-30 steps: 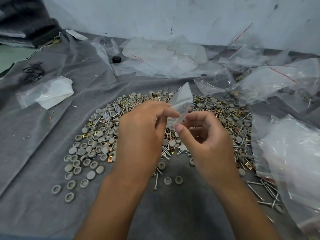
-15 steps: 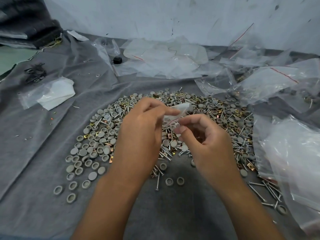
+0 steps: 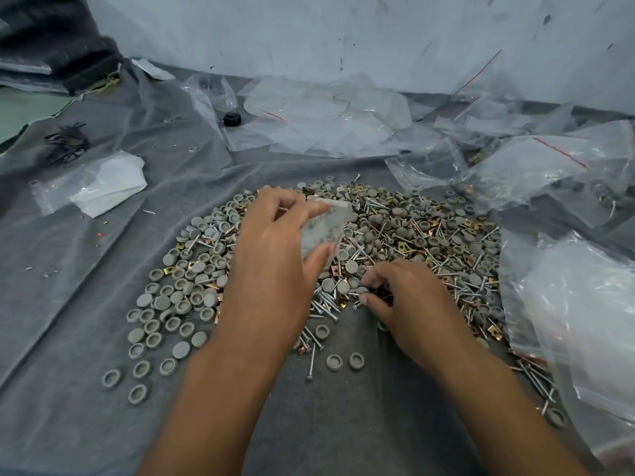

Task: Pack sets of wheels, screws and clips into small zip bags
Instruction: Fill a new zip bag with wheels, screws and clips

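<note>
Zip bag [image 3: 324,228], small, clear and apparently still unfilled, is pinched between thumb and fingers of the left hand [image 3: 275,255] at frame centre, while the right hand [image 3: 405,304] curls its fingertips into the large unpacked pile of wheels, screws and clips [image 3: 395,242] just below.

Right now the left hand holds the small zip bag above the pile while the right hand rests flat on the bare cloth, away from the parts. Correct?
Not quite. In the head view the left hand does hold the small zip bag above the pile, but the right hand is at the pile's near edge, fingers curled among the screws, seemingly picking parts.
</note>
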Tool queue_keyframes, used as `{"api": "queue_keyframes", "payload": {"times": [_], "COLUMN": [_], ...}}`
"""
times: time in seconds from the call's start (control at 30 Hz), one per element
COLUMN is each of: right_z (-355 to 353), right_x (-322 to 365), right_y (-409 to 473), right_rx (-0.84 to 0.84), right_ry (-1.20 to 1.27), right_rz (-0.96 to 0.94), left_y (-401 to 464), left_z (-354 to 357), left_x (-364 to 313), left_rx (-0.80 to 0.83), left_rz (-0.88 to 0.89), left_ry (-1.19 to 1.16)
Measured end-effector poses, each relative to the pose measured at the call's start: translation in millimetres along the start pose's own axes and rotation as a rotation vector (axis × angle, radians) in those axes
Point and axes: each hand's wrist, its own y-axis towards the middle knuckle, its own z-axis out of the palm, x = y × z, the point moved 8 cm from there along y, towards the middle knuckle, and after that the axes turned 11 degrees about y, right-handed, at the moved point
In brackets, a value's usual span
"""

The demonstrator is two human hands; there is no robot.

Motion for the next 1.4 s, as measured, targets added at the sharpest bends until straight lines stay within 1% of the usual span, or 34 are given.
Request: {"api": "queue_keyframes", "payload": {"times": [0.1, 0.2, 0.33, 0.4, 0.5, 0.6, 0.67, 0.77, 0.83, 0.9, 0.93, 1.0, 1.07, 1.13, 1.23, 1.33, 1.4], "right_z": [0, -5, -7, -11, -11, -1, 5, 10, 5, -11, -24, -51, -63, -59, -52, -60, -61], "right_x": [-3, -8, -14, -15, -2, 20, 28, 29, 24, 21, 24, 39, 58, 72, 75, 73, 73], "right_y": [1, 4, 5, 4, 4, 1, -1, 0, 2, 4, 3, -5, -16, -22, -21, -23, -22], "right_rx": [0.013, 0.004, 0.038, 0.019, -0.024, -0.027, -0.029, -0.031, -0.052, -0.142, -0.234, -0.44, -0.556, -0.561, -0.554, -0.644, -0.649], "right_ry": [0.065, 0.168, 0.183, 0.18, 0.196, 0.214, 0.184, 0.164, 0.246, 0.403, 0.474, 0.552, 0.556, 0.463, 0.317, 0.271, 0.223], "right_rz": [0.007, 0.063, 0.103, 0.107, 0.041, -0.077, -0.133, -0.155, -0.127, -0.112, -0.145, -0.301, -0.466, -0.558, -0.532, -0.503, -0.492], "left_y": [0, -1, -2, -2, -2, -1, -1, -1, -1, -2, -2, -2, -3, -3, -3, -4, -4], "left_z": [4, 9, 11, 10, 8, 9, 10, 11, 11, 11, 11, 12, 14, 16, 16, 17, 17], "left_x": [1, 0, -1, 0, 2, 1, 0, -1, 0, 0, 0, -3, -6, -11, -15, -12, -11], "left_rx": [0.021, 0.048, 0.044, 0.031, 0.009, 0.004, 0.008, 0.014, 0.022, 0.029, 0.028, 0.028, 0.045, 0.061, 0.057, 0.063, 0.065], "left_rz": [-0.012, -0.005, -0.005, -0.01, -0.016, -0.01, -0.005, 0.005, 0.005, 0.005, 0.013, 0.029, 0.038, 0.063, 0.085, 0.072, 0.066], "left_ry": [0.026, 0.039, 0.043, 0.039, 0.031, 0.025, 0.027, 0.033, 0.037, 0.041, 0.042, 0.042, 0.038, 0.025, 0.029, 0.031, 0.024]}}
